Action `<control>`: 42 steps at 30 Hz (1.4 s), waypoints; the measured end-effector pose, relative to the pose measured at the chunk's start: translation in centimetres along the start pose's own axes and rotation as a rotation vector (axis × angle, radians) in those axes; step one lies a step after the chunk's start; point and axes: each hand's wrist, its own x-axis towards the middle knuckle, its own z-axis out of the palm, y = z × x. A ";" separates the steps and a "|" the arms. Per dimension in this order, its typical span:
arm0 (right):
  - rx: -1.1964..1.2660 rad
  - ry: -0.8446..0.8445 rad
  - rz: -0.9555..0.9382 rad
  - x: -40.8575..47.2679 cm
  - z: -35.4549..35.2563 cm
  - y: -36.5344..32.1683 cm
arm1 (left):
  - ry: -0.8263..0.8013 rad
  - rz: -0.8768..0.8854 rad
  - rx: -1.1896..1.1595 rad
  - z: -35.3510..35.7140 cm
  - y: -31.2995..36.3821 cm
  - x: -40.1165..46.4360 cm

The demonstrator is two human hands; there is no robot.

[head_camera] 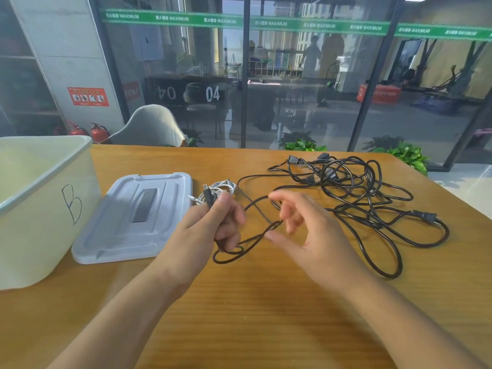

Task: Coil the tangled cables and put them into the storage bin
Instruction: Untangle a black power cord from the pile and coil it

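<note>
A tangle of black power cables (354,193) lies on the right of the wooden table (266,302), a plug (426,216) at its right edge. My left hand (210,227) is shut on one black cable (255,209) just below its plug end, and small loops hang under the fist. My right hand (300,225) hovers beside it with fingers spread; the cable crosses between thumb and fingers, not gripped. The pale storage bin (40,209), marked "B", stands open at the left.
The bin's grey lid (133,217) lies flat between bin and hands. A small white cable bundle (221,189) sits just behind my left hand. A chair (151,127) and a glass wall stand beyond the table's far edge.
</note>
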 end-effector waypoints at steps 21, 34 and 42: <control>0.590 -0.107 0.390 0.9 -4.4 5.2 | 0.183 0.013 -0.019 -2.1 -0.1 0.6; 0.189 -0.332 0.244 0.5 -3.6 4.0 | 0.142 0.002 -0.031 -1.8 0.1 0.4; 0.167 -0.445 0.141 -0.4 -0.6 0.6 | 0.115 -0.029 -0.079 -1.0 -0.4 0.4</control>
